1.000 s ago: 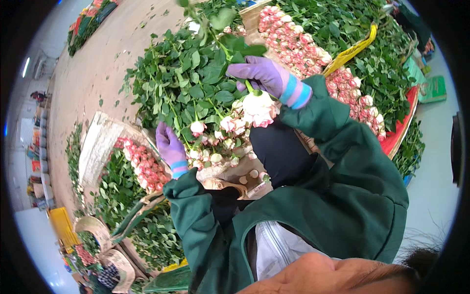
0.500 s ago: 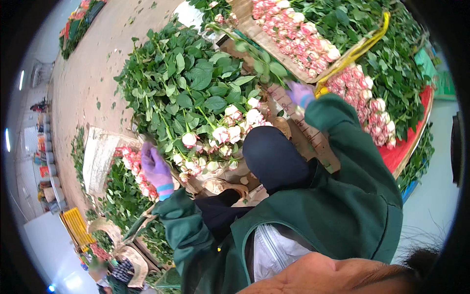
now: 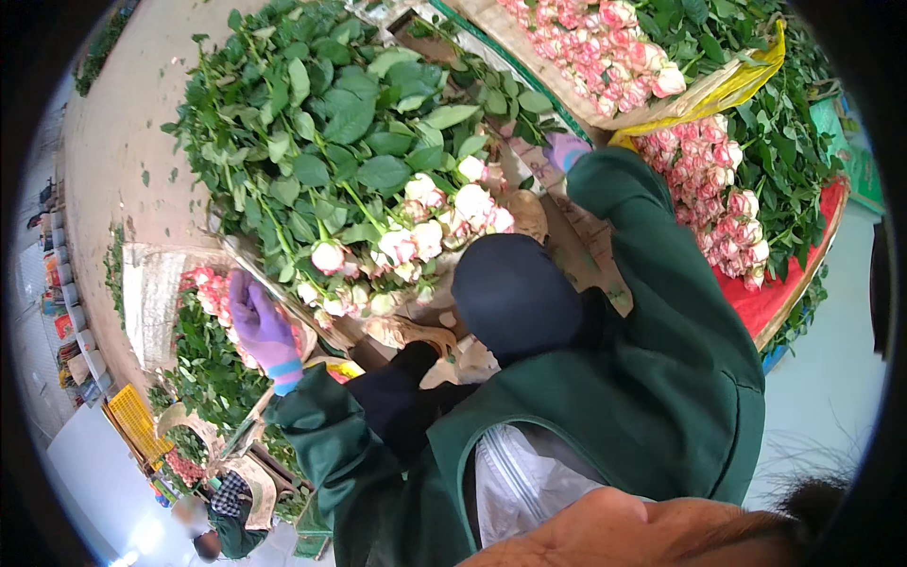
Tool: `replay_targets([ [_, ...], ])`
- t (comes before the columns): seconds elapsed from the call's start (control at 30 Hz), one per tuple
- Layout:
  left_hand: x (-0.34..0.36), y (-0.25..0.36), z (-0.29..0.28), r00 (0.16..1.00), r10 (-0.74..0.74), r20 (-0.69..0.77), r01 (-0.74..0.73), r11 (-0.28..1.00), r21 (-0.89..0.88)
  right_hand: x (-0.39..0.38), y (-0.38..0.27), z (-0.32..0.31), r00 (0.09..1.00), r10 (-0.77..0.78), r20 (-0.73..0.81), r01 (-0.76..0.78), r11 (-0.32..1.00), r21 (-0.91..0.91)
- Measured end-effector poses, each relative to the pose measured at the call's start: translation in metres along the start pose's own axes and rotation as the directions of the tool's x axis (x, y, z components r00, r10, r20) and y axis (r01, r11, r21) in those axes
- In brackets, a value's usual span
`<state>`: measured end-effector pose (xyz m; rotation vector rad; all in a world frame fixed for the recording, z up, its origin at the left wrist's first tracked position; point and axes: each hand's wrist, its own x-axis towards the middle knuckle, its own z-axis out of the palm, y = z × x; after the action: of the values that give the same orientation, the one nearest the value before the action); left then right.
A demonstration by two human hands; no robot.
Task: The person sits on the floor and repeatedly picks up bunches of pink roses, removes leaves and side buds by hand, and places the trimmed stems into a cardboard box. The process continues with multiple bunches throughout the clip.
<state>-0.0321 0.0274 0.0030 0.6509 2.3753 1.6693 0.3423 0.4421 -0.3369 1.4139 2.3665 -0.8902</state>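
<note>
My left hand (image 3: 266,331), in a purple glove with striped cuff, has its fingers apart beside pink roses (image 3: 196,280) at the left edge of a big leafy bunch of white-pink roses (image 3: 423,236). I see nothing held in it. My right hand (image 3: 567,151), also gloved, is at the right of that bunch, over brown cardboard (image 3: 607,279) and next to a leafy stem (image 3: 510,99). My sleeve and the leaves hide most of its fingers, so its grip is unclear.
Packed pink rose bundles (image 3: 699,189) lie at the right on red wrapping (image 3: 737,302), below a yellow-edged wrapper (image 3: 737,85). A concrete floor (image 3: 142,132) stretches along the left. A yellow crate (image 3: 132,420) and a co-worker (image 3: 227,520) are at the lower left.
My right hand, earlier holding a large rose over the bunch, has moved off it to the right, that bloom out of its visible grip. My left hand has shifted leftward, and the view has shifted.
</note>
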Motion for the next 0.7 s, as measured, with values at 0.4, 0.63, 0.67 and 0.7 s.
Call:
replay_targets([
  [0.4, -0.007, 0.016, 0.004, 0.997, 0.051, 0.064, -0.069, 0.948, 0.310, 0.047, 0.009, -0.002, 0.902, 0.007, 0.432, -0.200, 0.893, 0.402],
  [0.63, -0.012, 0.029, 0.008, 0.959, 0.248, 0.141, -0.284, 0.804, 0.523, -0.047, -0.033, -0.022, 0.983, -0.175, 0.053, 0.164, 0.973, 0.165],
  [0.67, -0.011, 0.032, 0.010, 0.965, 0.225, 0.137, -0.263, 0.797, 0.544, -0.073, -0.051, -0.031, 0.984, -0.155, -0.088, 0.164, 0.981, 0.103],
  [0.7, -0.006, 0.019, 0.004, 0.942, 0.294, 0.163, -0.333, 0.751, 0.569, -0.099, -0.070, -0.043, 0.961, -0.130, -0.243, 0.145, 0.989, 0.043],
])
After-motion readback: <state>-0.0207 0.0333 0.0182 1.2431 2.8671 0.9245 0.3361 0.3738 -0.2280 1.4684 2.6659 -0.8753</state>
